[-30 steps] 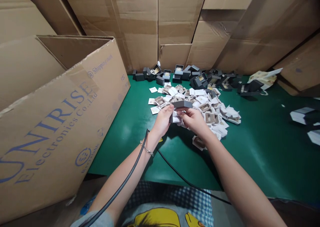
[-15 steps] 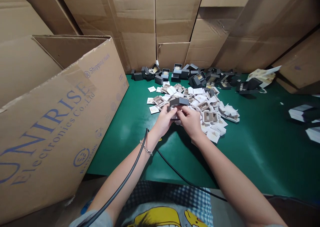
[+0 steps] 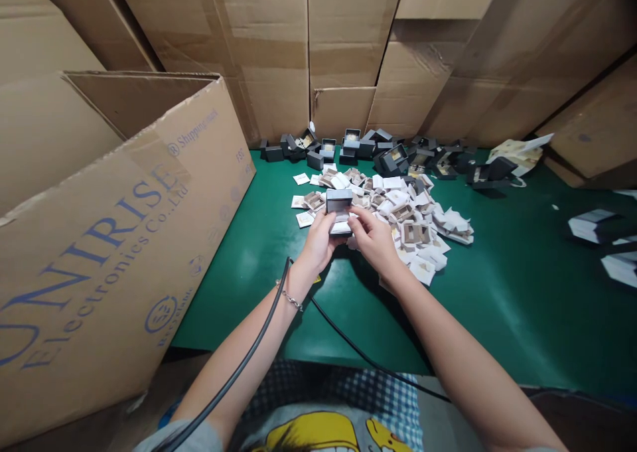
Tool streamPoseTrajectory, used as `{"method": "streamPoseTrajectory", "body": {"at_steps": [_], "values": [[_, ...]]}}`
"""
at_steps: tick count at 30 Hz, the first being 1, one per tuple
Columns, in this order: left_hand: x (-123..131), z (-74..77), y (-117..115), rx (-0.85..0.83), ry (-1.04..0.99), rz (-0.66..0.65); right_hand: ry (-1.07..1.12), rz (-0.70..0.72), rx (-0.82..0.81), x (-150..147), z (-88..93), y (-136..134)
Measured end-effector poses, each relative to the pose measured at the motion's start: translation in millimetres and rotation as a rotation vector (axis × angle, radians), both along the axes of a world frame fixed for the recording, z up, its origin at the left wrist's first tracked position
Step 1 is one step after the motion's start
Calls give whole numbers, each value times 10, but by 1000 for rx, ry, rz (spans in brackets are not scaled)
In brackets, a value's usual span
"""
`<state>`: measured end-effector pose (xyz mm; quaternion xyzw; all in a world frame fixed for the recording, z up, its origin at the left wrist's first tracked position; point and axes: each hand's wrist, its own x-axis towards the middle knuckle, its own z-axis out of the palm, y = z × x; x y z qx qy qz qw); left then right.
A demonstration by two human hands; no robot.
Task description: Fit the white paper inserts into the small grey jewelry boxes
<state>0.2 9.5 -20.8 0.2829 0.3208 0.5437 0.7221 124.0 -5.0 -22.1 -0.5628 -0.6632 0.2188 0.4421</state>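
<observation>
Box: small grey box (image 3: 339,202) held above the middle of the counter (image 3: 497,293), at the near edge of the pile of white inserts (image 3: 415,229).
Axis: stands on end, rising away from the fingertips.
Left hand (image 3: 318,238): nearer, fingers closed around the box's base.
Right hand (image 3: 372,238): fingertips at the white insert (image 3: 341,227) beneath; grip unclear.
Change: earlier the box lay crosswise between both hands.

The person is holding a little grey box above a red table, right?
No, the table is green, not red; the head view shows it. The left hand does hold the little grey box above it, with the right hand touching its lower edge.
</observation>
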Motion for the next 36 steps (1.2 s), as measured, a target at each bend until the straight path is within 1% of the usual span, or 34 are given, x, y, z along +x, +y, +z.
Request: {"method": "streamPoseTrajectory", "body": {"at_steps": [4, 7, 9, 13, 15, 19, 23, 26, 29, 31, 33, 36], "values": [[6, -4, -3, 9, 63, 2, -66, 18, 82, 10, -24, 48], [20, -24, -6, 52, 131, 58, -112, 67, 124, 32, -32, 83], [31, -43, -17, 92, 165, 88, -141, 113, 113, 48, -43, 95], [41, -46, -59, 179, 217, 62, -174, 183, 17, 57, -60, 83], [38, -28, -77, 210, 220, 65, -152, 177, -9, 51, -53, 70], [31, -7, -90, 239, 202, 124, -123, 130, -25, 43, -8, 60], [47, -37, -91, 268, 237, 167, -151, 92, 45, 40, 34, 63], [71, -59, -90, 238, 235, 130, -183, 49, 110, 23, 52, 43], [78, -47, -78, 140, 151, 66, -195, 31, 169, -17, 60, -1], [66, -23, -59, 86, 86, 70, -166, 38, 204, -51, 55, -30], [45, 3, -35, 46, 39, 102, -60, 23, 192, -81, 39, -46], [26, 19, -13, -2, 18, 130, 197, -40, 48, -104, 5, -32]]}}
